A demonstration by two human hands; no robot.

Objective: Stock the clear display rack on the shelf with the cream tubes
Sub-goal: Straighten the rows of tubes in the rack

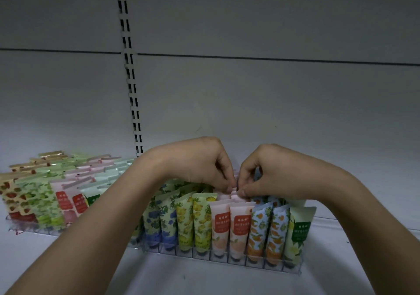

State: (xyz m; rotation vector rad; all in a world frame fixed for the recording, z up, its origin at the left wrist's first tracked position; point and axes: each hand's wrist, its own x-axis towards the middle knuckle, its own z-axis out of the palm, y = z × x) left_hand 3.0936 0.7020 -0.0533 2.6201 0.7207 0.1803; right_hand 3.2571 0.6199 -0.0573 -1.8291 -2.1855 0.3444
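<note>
A person's two bare hands met over a clear display rack [222,264] that sat on a pale shelf [204,281], near the front edge and right of centre. The left hand [200,160] and the right hand [268,169] each had fingers curled down, pinching the crimped tops of pink cream tubes [235,196] in a row just behind the front one; exactly how many tubes each hand held could not be told. The front row stood upright, caps down, in narrow slots: blue-flowered tubes at the left, then yellow, then two pink peach tubes [229,226], orange-patterned ones and a pale green tube at the far right. A second rack [34,227], already full, sat farther left. The rack in hand looked almost stocked. To finish this step well, it seemed wise to keep the pink tubes vertical, steer each cap into its own slot behind the matching colour, and press gently so the neighbouring tubes did not tip.
</note>
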